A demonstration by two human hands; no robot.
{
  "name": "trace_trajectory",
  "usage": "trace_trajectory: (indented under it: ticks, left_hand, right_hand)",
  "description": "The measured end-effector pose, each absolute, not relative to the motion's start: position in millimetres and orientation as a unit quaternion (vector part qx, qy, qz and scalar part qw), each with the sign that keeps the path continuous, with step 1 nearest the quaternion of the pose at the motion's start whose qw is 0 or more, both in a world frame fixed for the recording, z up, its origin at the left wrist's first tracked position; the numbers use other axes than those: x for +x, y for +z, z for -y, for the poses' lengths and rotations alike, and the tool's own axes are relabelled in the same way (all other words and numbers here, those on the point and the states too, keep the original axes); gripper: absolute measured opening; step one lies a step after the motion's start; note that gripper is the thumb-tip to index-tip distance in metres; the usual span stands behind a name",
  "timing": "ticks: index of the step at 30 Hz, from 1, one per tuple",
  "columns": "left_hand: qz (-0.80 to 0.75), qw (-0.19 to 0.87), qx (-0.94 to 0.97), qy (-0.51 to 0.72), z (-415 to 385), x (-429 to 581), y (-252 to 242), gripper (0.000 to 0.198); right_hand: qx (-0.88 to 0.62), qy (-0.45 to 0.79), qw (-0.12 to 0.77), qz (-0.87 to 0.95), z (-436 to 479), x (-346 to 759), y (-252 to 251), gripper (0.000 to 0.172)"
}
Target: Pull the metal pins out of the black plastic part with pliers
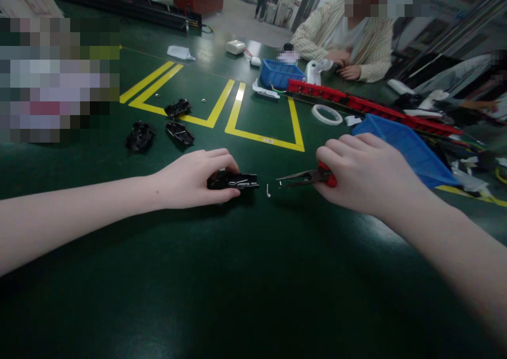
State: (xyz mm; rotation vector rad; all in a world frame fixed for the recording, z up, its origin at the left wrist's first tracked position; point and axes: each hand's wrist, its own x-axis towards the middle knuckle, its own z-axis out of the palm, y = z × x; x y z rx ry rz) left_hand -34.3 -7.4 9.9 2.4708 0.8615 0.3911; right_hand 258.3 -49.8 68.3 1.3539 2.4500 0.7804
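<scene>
My left hand is closed round a small black plastic part that lies on the dark green table. My right hand grips red-handled needle-nose pliers, whose jaws point left toward the part. A tiny metal pin lies on the table between the part and the plier tips, touching neither.
Three more black parts lie at the left near yellow floor-style lines. A blue bin sits just behind my right hand. A tape roll, a long red rail and another blue bin lie farther back. A person in a striped shirt sits across the table.
</scene>
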Motion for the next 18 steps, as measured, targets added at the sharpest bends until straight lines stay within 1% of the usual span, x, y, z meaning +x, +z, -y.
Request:
trace_trajectory:
  ticks: [2, 5, 9, 13, 18]
  left_hand:
    - [-0.319, 0.250, 0.903, 0.140, 6.3, -34.7, 9.1, 0.038]
    - [-0.313, 0.247, 0.907, 0.138, 5.7, -34.2, 7.7, 0.039]
    - [-0.304, 0.211, 0.920, 0.125, 6.5, -33.0, 7.3, 0.037]
    - [-0.297, 0.168, 0.933, 0.117, 7.4, -33.0, 7.5, 0.038]
    - [-0.286, 0.150, 0.938, 0.123, 7.2, -32.9, 6.3, 0.040]
  right_hand:
    - [0.454, 0.286, 0.131, -0.833, 48.4, 269.4, 63.7, 0.022]
    - [0.458, 0.285, 0.147, -0.829, 45.2, 279.0, 52.8, 0.024]
    - [0.467, 0.274, 0.148, -0.828, 40.2, 280.7, 42.9, 0.026]
    - [0.468, 0.227, 0.147, -0.841, 35.6, 274.8, 40.4, 0.024]
    - [0.490, 0.161, 0.168, -0.840, 34.2, 265.3, 39.8, 0.024]
